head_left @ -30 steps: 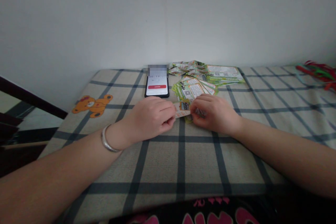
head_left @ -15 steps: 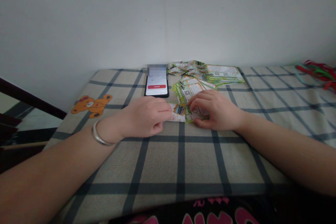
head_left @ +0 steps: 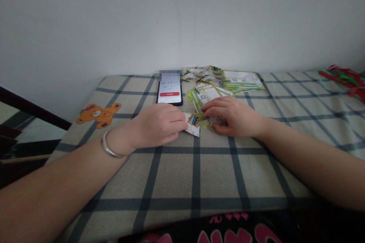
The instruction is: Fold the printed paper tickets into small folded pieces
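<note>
My left hand [head_left: 162, 125], with a silver bangle at the wrist, has its fingers closed on the left end of a printed leaflet [head_left: 193, 122]. That end is white with an orange block and tilts slightly. My right hand [head_left: 232, 115] curls over a green and white part on the right, thumb and fingers around it. Whether this is one folded sheet or two, I cannot tell. Just beyond my right hand lies a fanned pile of green leaflets [head_left: 207, 92], partly covered by my fingers.
A phone [head_left: 169, 98] showing a timer lies beyond my left hand. Several folded leaflets [head_left: 201, 74] and a flat stack [head_left: 243, 79] sit by the wall. A bear picture [head_left: 98, 115] is at left, and a red and green bundle [head_left: 346, 79] at far right, on the checked tablecloth [head_left: 176, 178].
The leaflet's white end has tilted, its near corner now lower and pointing towards me. My right hand has shifted slightly, its fingers a little further left. Both hands stay close together.
</note>
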A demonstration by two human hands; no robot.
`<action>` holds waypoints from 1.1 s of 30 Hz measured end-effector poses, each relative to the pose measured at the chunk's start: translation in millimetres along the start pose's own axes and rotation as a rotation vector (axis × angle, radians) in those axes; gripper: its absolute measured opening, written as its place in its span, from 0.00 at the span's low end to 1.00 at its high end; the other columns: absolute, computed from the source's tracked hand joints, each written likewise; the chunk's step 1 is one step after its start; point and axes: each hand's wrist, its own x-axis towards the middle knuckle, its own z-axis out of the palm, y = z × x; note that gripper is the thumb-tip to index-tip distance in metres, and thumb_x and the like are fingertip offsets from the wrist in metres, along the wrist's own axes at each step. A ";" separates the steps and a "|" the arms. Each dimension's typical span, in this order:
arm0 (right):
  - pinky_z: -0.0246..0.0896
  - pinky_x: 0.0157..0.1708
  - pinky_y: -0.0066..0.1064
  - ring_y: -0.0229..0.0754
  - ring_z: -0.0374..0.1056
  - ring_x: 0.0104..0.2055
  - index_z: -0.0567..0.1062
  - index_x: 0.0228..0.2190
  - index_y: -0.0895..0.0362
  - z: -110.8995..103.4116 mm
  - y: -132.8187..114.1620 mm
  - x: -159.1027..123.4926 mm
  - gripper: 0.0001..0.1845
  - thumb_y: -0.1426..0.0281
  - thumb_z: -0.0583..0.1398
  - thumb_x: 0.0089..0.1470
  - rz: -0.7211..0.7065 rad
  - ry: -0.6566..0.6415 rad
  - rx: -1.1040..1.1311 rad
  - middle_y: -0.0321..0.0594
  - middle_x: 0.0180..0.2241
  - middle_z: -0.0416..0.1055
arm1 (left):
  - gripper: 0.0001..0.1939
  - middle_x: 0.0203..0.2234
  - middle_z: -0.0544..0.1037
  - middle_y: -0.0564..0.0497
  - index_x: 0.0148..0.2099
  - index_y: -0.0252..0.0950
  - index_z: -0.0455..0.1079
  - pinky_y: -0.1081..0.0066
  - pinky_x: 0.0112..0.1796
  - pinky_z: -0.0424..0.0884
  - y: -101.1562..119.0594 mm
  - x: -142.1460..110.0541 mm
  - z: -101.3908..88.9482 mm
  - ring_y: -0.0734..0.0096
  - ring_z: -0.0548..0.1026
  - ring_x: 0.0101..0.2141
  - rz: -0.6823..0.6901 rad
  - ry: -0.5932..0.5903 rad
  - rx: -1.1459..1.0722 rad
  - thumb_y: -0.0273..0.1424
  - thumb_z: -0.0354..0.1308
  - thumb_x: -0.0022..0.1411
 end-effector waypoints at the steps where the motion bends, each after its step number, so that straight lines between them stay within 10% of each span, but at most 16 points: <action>1: 0.62 0.52 0.44 0.49 0.69 0.51 0.76 0.44 0.57 -0.8 1.0 -0.2 0.18 0.74 0.60 0.49 0.000 0.000 -0.011 0.45 0.49 0.75 | 0.10 0.29 0.78 0.50 0.36 0.36 0.75 0.65 0.35 0.72 0.0 0.0 -0.3 0.65 0.74 0.32 0.002 0.013 0.007 0.23 0.52 0.61; 17: 0.62 0.51 0.42 0.47 0.69 0.50 0.74 0.44 0.56 4.1 -13.8 3.4 0.16 0.63 0.62 0.54 -0.079 0.066 0.052 0.43 0.48 0.75 | 0.08 0.35 0.81 0.50 0.39 0.34 0.73 0.69 0.38 0.76 3.5 1.5 5.5 0.68 0.78 0.36 -0.085 0.158 -0.018 0.24 0.52 0.64; 33: 0.67 0.48 0.39 0.43 0.70 0.49 0.71 0.34 0.56 3.2 -20.8 3.3 0.10 0.80 0.59 0.49 -0.188 0.135 0.252 0.43 0.46 0.76 | 0.11 0.35 0.80 0.49 0.40 0.34 0.74 0.68 0.35 0.74 2.0 1.4 7.4 0.67 0.77 0.35 -0.112 0.067 0.069 0.26 0.50 0.67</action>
